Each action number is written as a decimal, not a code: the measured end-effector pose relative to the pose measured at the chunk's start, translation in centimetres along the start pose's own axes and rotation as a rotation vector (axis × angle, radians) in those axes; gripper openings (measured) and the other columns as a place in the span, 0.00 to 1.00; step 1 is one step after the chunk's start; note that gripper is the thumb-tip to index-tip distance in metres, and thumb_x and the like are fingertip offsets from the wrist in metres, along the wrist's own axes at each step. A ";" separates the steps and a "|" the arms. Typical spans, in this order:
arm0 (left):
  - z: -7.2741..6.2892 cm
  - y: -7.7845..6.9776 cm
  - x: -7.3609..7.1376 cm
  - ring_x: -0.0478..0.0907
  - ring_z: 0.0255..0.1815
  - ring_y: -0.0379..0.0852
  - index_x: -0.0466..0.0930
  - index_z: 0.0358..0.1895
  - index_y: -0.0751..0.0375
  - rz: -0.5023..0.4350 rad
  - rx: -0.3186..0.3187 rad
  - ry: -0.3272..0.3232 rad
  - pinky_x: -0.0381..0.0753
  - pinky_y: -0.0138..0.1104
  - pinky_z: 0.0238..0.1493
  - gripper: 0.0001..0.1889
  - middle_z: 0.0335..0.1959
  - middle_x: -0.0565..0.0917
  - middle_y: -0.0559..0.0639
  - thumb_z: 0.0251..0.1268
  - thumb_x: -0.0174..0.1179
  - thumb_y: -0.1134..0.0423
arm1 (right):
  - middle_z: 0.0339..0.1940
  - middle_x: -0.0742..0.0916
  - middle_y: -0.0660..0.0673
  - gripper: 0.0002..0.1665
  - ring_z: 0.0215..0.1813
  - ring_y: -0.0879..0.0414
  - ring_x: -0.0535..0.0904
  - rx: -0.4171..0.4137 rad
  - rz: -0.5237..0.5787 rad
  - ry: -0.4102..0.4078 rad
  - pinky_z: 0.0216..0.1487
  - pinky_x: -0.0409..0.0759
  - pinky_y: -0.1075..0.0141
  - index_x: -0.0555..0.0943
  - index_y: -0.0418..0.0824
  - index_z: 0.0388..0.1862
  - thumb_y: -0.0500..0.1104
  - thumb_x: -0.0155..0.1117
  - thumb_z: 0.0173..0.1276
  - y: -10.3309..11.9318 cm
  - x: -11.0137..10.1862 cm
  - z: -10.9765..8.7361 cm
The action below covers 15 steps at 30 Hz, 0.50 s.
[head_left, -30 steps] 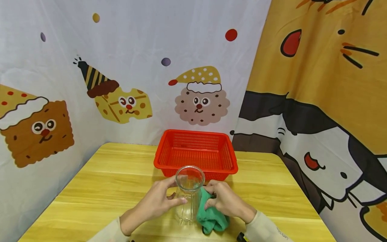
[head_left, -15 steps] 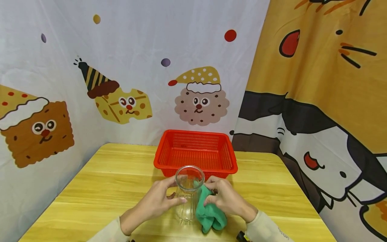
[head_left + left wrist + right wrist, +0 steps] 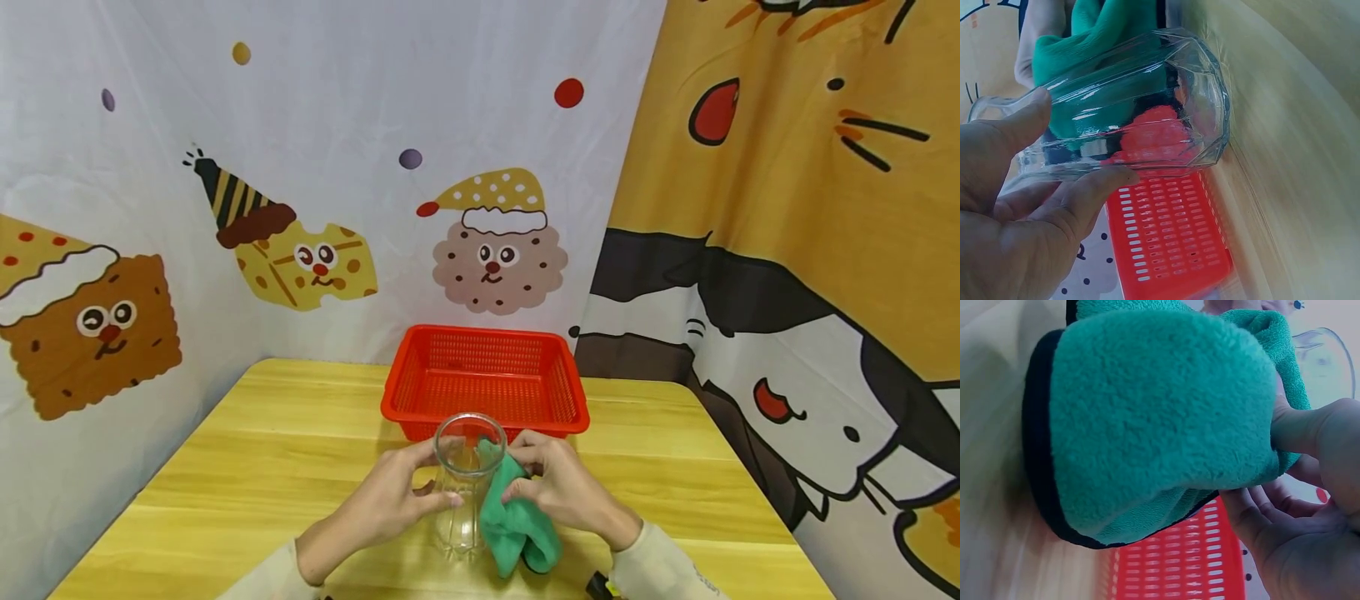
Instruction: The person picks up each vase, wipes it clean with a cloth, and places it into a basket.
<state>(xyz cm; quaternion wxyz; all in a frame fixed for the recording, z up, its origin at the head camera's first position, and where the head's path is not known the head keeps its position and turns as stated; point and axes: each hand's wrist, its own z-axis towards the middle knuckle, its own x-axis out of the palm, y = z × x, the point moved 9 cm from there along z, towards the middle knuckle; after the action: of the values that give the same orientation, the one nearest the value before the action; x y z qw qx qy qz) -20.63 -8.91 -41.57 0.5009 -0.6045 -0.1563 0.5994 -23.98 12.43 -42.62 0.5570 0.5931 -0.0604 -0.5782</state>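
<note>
A clear glass vase point(image 3: 459, 525) with a round rim and faceted lower sides stands upright on the table in the head view. My left hand point(image 3: 393, 492) grips it from the left, thumb in front and fingers behind. In the left wrist view the vase point(image 3: 1141, 119) lies between thumb and fingers. A green cloth with dark edging point(image 3: 517, 525) hangs from my right hand point(image 3: 558, 483), pinched between thumb and fingers. The cloth's upper part is right at the vase's right side. In the right wrist view the fluffy cloth point(image 3: 1160, 419) covers most of the vase.
A red plastic basket point(image 3: 577, 408) with perforated walls stands just behind the vase and both hands. The wooden table point(image 3: 262, 442) runs back to a printed curtain point(image 3: 337, 83). A small black and yellow object point(image 3: 600, 586) shows by the right sleeve.
My right hand has moved slightly up and left, carrying the green cloth closer along the vase. The left hand and the vase have stayed in place.
</note>
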 end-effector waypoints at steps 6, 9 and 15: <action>-0.2 0.1 0.0 0.90 0.73 0.65 0.84 0.79 0.56 0.010 0.004 -0.002 0.98 0.47 0.62 0.35 0.70 0.93 0.60 0.72 0.84 0.53 | 0.42 0.86 0.51 0.16 0.36 0.65 0.73 0.012 0.031 -0.009 0.36 0.76 0.74 0.97 0.50 0.58 0.43 0.88 0.73 0.5 -0.2 0.1; -0.2 0.1 0.1 0.90 0.74 0.65 0.85 0.78 0.56 0.004 0.010 -0.002 0.99 0.49 0.62 0.34 0.71 0.93 0.59 0.72 0.84 0.54 | 0.46 0.89 0.51 0.20 0.37 0.64 0.75 0.026 0.047 -0.015 0.36 0.78 0.73 0.96 0.49 0.63 0.43 0.87 0.74 0.6 -0.4 0.1; -0.1 0.0 0.1 0.90 0.75 0.65 0.85 0.77 0.58 -0.001 0.020 -0.003 0.98 0.52 0.64 0.33 0.71 0.93 0.58 0.73 0.83 0.54 | 0.53 0.91 0.49 0.21 0.40 0.63 0.79 0.035 0.085 -0.037 0.39 0.84 0.74 0.96 0.48 0.65 0.42 0.86 0.74 0.8 -0.7 0.1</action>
<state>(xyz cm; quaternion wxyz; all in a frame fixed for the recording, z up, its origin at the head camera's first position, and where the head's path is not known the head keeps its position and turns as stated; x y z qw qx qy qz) -20.48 -8.84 -41.68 0.5069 -0.5985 -0.1513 0.6016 -23.76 12.57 -41.56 0.5696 0.5887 -0.1060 -0.5637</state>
